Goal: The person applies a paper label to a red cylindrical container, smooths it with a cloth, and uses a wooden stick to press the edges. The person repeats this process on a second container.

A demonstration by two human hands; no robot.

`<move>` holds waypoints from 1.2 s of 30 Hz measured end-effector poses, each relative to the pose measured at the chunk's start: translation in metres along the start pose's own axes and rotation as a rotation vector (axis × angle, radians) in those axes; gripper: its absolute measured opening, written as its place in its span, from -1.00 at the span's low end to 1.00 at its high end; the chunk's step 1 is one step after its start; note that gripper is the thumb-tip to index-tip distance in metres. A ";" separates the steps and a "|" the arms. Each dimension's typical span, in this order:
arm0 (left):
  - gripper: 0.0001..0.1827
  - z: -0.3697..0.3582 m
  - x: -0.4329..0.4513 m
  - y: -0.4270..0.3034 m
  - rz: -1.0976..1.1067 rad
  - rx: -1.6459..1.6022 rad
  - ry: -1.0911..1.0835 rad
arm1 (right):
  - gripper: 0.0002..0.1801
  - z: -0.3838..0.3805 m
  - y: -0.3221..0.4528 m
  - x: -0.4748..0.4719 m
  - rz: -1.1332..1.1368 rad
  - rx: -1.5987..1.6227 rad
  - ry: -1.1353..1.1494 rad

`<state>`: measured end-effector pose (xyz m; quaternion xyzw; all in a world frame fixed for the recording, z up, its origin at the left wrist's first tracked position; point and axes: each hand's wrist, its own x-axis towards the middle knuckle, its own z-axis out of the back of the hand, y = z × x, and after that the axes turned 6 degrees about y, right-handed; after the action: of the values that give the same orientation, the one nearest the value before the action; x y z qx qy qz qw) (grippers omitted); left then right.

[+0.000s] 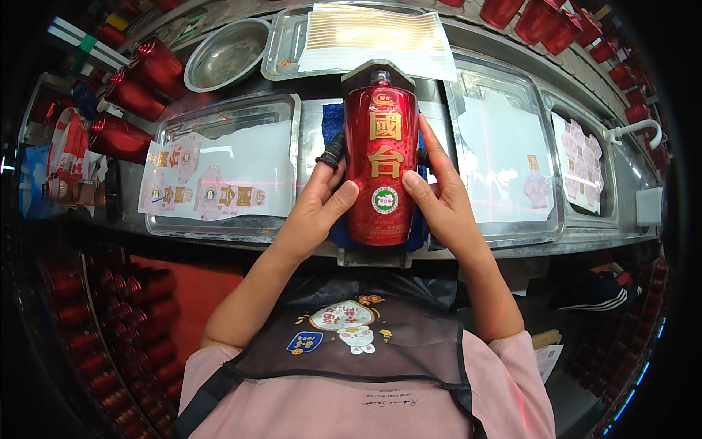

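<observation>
A glossy red bottle [381,164] with gold characters and a round green-and-white emblem lies lengthwise before me, its neck pointing away. My left hand [323,195] holds its left side, the thumb on the lower front; black knit material covers a finger. On the opposite side my right hand [439,186] grips the bottle, the thumb near the emblem and the index finger along the edge. Beneath the bottle are a metal support [374,258] and a blue cloth [332,118]. A sheet of gold-and-pink decals [230,189] lies in the left tray.
Metal trays [219,226] [507,237] flank the bottle. A round metal basin [227,55], a gold-striped sheet [378,41] and red bottles [137,90] stand or lie farther back. A decal sheet [581,164] and a white curved pipe [636,130] are at the right.
</observation>
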<state>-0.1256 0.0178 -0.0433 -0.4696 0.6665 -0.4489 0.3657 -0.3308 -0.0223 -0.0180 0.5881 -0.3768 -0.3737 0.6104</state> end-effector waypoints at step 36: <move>-0.56 -0.025 0.052 -0.050 -0.030 -0.179 -0.263 | -0.42 0.000 0.023 0.055 -0.233 0.138 -0.241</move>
<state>-0.1488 -0.0335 0.0083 -0.5649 0.6431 -0.3278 0.3999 -0.3063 -0.0709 0.0065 0.6193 -0.4012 -0.4829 0.4715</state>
